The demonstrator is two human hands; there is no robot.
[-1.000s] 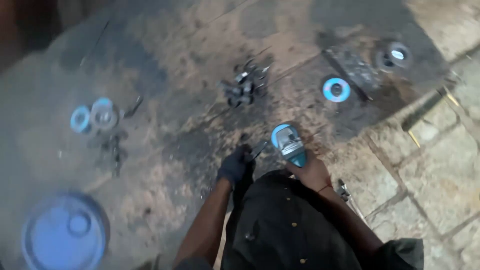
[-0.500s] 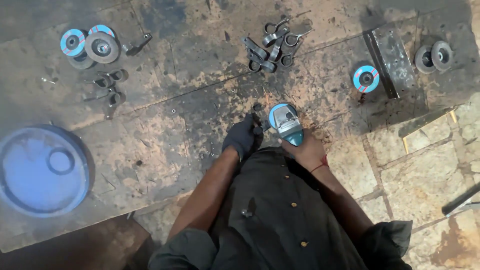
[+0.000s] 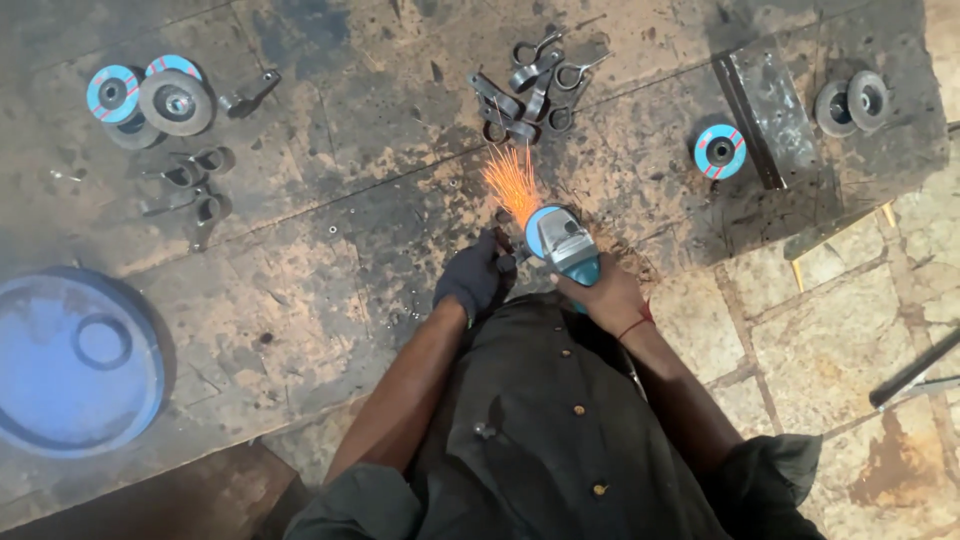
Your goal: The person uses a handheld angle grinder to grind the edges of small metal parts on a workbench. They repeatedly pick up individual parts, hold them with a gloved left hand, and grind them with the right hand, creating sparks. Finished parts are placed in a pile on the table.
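**Sparks at the grinder**

We start at nine o'clock, where a round blue lid (image 3: 75,365) lies flat on the stained floor (image 3: 330,200). Up at ten o'clock sit stacked grinding discs (image 3: 150,95), with small metal clamps (image 3: 195,185) just below them.

At the centre our left hand (image 3: 475,280), in a dark glove, has its fingers curled tight around a small metal piece (image 3: 505,240) held to the floor. Just beside it at three o'clock, our bare right hand (image 3: 610,297) wraps its fingers around the body of the teal angle grinder (image 3: 560,245). Orange sparks (image 3: 512,180) fan toward twelve o'clock, near a pile of clamps (image 3: 525,90).

At two o'clock lie a blue flap disc (image 3: 719,151), a steel bar (image 3: 768,115) and two grey discs (image 3: 852,103).
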